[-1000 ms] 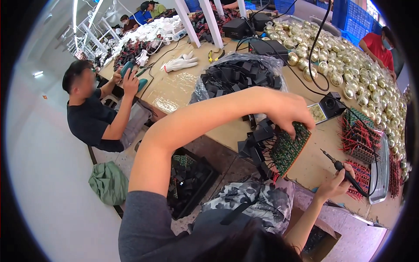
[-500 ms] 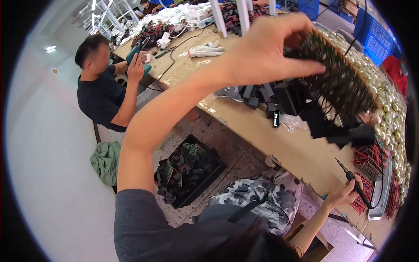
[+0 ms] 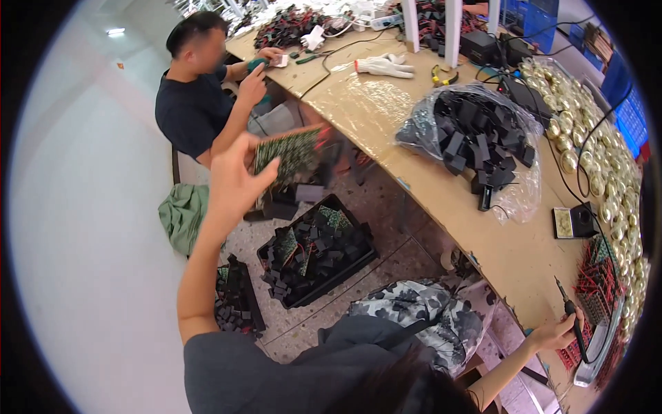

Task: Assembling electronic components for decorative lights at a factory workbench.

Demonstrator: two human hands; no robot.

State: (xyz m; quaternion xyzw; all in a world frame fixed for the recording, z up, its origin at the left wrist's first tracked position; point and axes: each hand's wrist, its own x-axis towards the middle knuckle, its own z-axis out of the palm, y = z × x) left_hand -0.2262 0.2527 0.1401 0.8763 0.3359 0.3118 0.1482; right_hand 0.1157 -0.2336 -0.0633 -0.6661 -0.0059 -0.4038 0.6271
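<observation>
The left hand (image 3: 236, 178) grips a green rectangular circuit board (image 3: 289, 154) over the floor (image 3: 281, 324), beyond the brown flat table's (image 3: 483, 238) near edge; the right hand (image 3: 557, 333) holds a black pen-shaped soldering iron (image 3: 569, 306) by that edge. This seems a transfer step; the next move calls for a steady grip.

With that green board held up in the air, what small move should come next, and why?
Probably lower the left hand toward a black bin on the floor, because that hand holds a green circuit board in the air and similar boards lie in the bin.
</observation>
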